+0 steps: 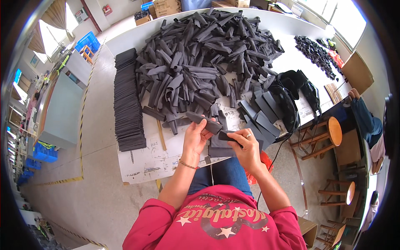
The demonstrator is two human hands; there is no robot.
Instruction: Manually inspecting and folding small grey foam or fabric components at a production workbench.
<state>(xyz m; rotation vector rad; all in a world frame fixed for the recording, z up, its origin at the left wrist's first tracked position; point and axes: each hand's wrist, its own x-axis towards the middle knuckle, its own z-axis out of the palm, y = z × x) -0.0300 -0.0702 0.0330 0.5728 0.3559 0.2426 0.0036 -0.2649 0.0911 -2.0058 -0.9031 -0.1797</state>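
Over the near edge of the white table (162, 168), my left hand (195, 137) grips a dark grey fabric tube (206, 123) between thumb and fingers. Close by on the right, my right hand (246, 146), with a ring on one finger, pinches a small black flat piece (225, 135) at the tube's end. Whether the piece goes inside the tube, I cannot tell. Beneath my hands lie flat dark grey pieces (218, 151). A big heap of rolled dark grey fabric tubes (191, 62) covers the table beyond.
A long neat stack of flattened dark pieces (127, 100) lines the table's left side. To the right are loose dark grey sheets (262, 112) and a black bundle with cables (293, 89). Wooden stools (333, 132) stand at right, where another person's arm (366, 118) shows.
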